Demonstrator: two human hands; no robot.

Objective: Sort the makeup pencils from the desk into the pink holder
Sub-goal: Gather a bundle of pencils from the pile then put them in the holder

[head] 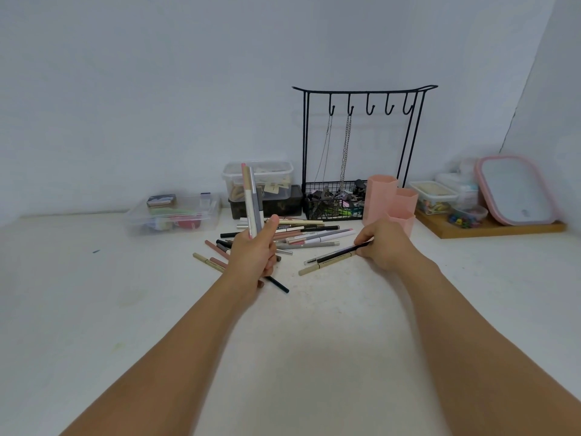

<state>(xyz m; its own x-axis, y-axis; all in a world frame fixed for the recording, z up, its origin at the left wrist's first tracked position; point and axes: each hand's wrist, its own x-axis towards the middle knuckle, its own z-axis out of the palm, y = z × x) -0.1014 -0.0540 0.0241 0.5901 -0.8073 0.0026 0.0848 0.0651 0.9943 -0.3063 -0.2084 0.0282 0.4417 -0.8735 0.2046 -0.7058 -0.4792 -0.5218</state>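
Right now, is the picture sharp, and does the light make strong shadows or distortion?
Head view: soft, even light; only a faint shadow on the desk beneath the forearms. Wide-angle bending stretches the edges. The left hand, right hand and pencils look slightly soft.

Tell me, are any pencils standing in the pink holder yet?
No, nothing sticks up out of the pink holder; pencils are in the left hand or on the desk.

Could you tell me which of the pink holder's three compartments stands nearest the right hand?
The shortest, front compartment of the pink holder, just beyond the right hand; the two taller ones step up behind it toward the wire rack.
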